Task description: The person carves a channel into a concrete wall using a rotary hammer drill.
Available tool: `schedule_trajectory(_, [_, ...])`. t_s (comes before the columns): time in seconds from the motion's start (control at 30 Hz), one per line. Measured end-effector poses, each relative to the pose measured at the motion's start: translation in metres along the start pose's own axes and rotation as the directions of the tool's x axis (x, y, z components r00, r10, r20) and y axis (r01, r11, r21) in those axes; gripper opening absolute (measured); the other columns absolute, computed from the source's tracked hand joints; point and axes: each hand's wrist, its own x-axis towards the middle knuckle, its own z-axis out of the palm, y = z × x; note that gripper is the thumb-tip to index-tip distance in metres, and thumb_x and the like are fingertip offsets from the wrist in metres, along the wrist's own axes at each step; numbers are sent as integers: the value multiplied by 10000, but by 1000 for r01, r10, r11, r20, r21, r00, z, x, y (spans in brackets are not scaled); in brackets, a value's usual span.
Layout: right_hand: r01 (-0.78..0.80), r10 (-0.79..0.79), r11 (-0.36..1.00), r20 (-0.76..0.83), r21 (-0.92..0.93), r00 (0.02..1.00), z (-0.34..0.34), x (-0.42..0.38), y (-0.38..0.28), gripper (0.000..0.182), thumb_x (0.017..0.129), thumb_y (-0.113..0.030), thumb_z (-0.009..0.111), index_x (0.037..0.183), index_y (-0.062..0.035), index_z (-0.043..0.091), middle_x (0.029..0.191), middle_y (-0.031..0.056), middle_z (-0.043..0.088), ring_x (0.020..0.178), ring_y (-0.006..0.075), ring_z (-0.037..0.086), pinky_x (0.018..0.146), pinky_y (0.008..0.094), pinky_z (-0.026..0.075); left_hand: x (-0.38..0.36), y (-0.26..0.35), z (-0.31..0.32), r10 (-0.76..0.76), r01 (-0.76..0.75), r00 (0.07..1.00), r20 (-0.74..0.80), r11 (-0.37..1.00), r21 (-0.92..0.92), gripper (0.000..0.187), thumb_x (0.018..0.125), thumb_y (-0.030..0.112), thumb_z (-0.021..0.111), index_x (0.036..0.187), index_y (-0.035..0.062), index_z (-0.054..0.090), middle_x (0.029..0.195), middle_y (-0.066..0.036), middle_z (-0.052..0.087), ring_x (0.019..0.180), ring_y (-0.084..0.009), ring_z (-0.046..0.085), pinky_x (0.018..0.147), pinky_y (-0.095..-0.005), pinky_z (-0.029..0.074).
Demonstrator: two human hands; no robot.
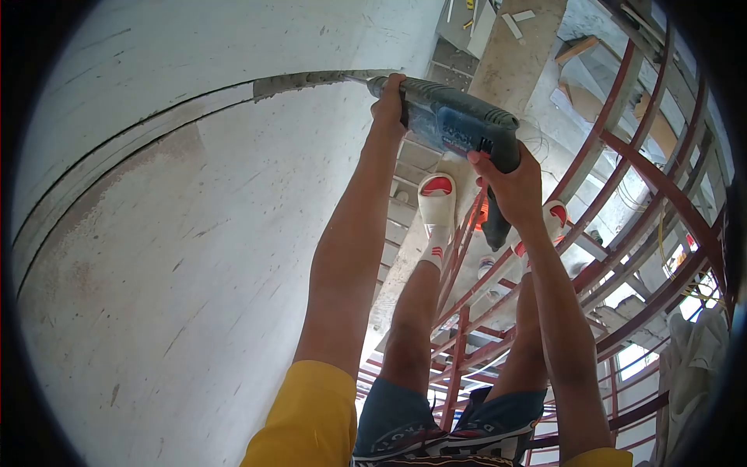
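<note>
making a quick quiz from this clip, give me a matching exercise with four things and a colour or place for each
Things:
1. power drill
2. left hand
3. right hand
4. scaffold frame

Descriptions:
a. grips the rear handle of the tool
b. red metal bars, to the right
c. blue-green body, bit against the white wall
d. wrapped round the front of the tool, next to the cut groove

Pairs: 1-c, 2-d, 3-a, 4-b

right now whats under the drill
Below the drill, held by the left hand and right hand, are two feet in white and red sandals on a red metal scaffold. The drill body hides the right hand's fingers.
</note>
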Motion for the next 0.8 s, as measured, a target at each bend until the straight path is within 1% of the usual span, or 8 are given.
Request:
schedule_trajectory(0.07, [-77, 77, 997, 6, 7, 997, 3, -5, 0, 449, 762, -350, 828, 977, 5, 658, 854, 124, 698, 754, 203, 676, 714, 347, 528, -3, 2, 3, -3, 3, 1000, -17, 1000, 9, 623, 739, 357, 761, 1129, -79, 548, 984, -153, 627, 803, -248, 658, 677, -419, 561])
schedule_trajectory(0.17, [30, -22, 996, -97, 82, 995, 27, -17, 20, 493, 747, -380, 835, 988, 9, 651, 867, 149, 696, 789, 251, 688, 737, 371, 529, -10, 10, -14, -14, 12, 1000, 19, 995, 102, 631, 735, 349, 773, 1136, -82, 546, 983, -157, 629, 803, -252, 660, 688, -423, 569])
schedule_trajectory(0.23, [-50, 64, 991, -119, 122, 991, 45, -31, 18, 562, 737, -416, 835, 1046, 9, 636, 875, 174, 691, 790, 303, 690, 751, 395, 531, -17, 13, -24, 24, -26, 1000, 16, 978, 209, 547, 791, 460, 712, 1122, 40, 601, 1017, -114, 671, 904, -245, 671, 838, -407, 563])
schedule_trajectory(0.27, [-55, 71, 990, -125, 129, 990, 53, -39, 18, 562, 737, -416, 835, 1046, 9, 636, 875, 174, 691, 790, 303, 690, 751, 395, 531, -21, 19, -30, 20, -13, 1000, -24, 964, 266, 577, 773, 468, 733, 1124, 30, 602, 1009, -107, 667, 893, -239, 668, 833, -397, 562])
schedule_trajectory(0.43, [-165, 175, 984, -189, 66, 966, 98, -79, -8, 710, 764, -394, 813, 1270, 5, 514, 975, 245, 693, 916, 411, 692, 781, 464, 534, -24, 38, -66, -10, 11, 1000, -4, 924, 383, 576, 767, 501, 725, 1103, 47, 615, 978, -102, 675, 859, -236, 669, 821, -393, 561])
schedule_trajectory(0.5, [-109, 129, 988, -188, 110, 974, 112, -88, -17, 736, 787, -365, 799, 1317, 11, 455, 981, 249, 691, 911, 416, 691, 791, 477, 531, -30, 46, -74, -73, 26, 992, 103, 915, 404, 659, 767, 474, 738, 1144, -40, 573, 1001, -133, 651, 839, -227, 669, 793, -364, 564])
schedule_trajectory(0.57, [-191, 209, 973, -137, 131, 968, 115, -98, -28, 730, 788, -357, 802, 1304, 19, 449, 991, 240, 692, 896, 422, 691, 795, 482, 529, -37, 51, -77, -96, 39, 989, 109, 899, 437, 607, 786, 493, 715, 1110, -5, 591, 970, -114, 660, 821, -213, 663, 787, -344, 557])
schedule_trajectory(0.8, [-131, 185, 963, -223, 235, 957, 161, -101, -11, 732, 789, -359, 800, 1290, 17, 420, 915, 243, 684, 826, 416, 694, 758, 480, 531, -43, 63, -82, -110, 42, 990, 90, 831, 555, 540, 797, 503, 693, 1050, 30, 628, 905, -100, 671, 797, -198, 664, 754, -347, 561])
